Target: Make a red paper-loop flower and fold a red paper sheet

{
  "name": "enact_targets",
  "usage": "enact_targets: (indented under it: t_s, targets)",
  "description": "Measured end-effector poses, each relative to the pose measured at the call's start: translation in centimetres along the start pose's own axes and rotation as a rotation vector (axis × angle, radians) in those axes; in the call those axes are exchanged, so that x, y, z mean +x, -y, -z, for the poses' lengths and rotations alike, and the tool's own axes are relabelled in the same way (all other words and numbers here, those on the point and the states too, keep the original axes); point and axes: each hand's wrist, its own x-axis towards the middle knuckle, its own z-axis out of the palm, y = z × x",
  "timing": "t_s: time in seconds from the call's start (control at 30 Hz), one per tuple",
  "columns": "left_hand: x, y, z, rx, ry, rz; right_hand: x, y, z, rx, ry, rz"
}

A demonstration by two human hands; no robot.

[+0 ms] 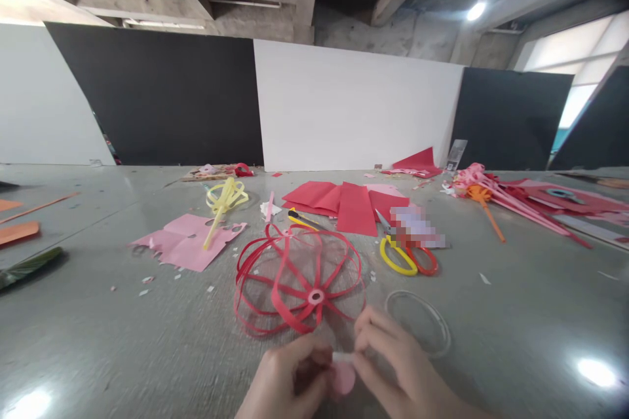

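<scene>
At the bottom centre, my left hand (pixel 289 376) is closed in a pinch at the left edge of a small pink paper circle (pixel 344 380). A short whitish strip (pixel 343 357), which looks like tape, spans the gap between my hands along the circle's top. The thumb and fingers of my right hand (pixel 393 360) pinch its right end. Just beyond them lies a round cage of red paper strips (pixel 289 308), joined at a pink ring (pixel 316 296). To the right, a clear ring like a tape roll (pixel 445 327) lies flat.
Yellow-and-red-handled scissors (pixel 403 268), a yellow utility knife (pixel 295 215) and folded red paper (pixel 356 209) lie behind the cage. Left are a pink sheet with cut holes (pixel 181 242) and a yellow paper-strip piece (pixel 226 200). Right are pink strips (pixel 496 196) and an orange stick piece (pixel 491 216).
</scene>
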Motion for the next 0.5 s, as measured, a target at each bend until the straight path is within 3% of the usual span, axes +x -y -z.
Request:
enact_targets:
  t_s: [0.5]
  targets:
    - [-0.05, -0.72, -0.37, -0.161, 0.052, 0.167, 0.23, -0.15, -0.74, 0.104, 0.101, -0.068]
